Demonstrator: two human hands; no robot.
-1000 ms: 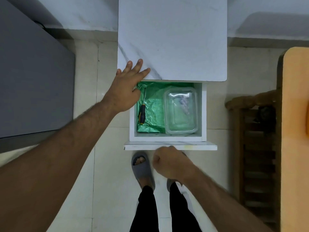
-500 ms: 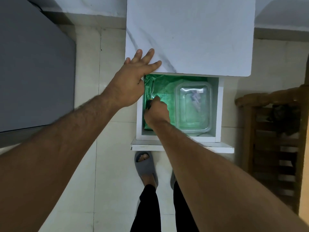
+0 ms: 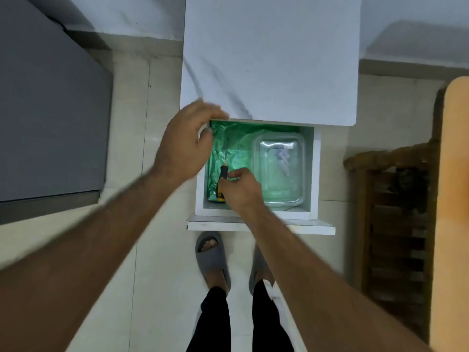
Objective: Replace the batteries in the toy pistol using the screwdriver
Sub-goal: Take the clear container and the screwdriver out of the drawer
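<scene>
Currently the screwdriver (image 3: 222, 180) lies in the open drawer (image 3: 314, 174) on green plastic (image 3: 236, 138), long axis 12-to-6. Right hand (image 3: 241, 189) pinches its handle; left hand (image 3: 185, 143), at 10 o'clock, appears relaxed, though blurred.

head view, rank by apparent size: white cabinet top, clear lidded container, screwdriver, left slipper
1. white cabinet top
2. clear lidded container
3. left slipper, nearer the camera than the container, so this gap is unsure
4. screwdriver, partly hidden by the right hand

right hand (image 3: 239, 190) gripping screwdriver (image 3: 222, 174), open drawer (image 3: 314, 174)
</scene>
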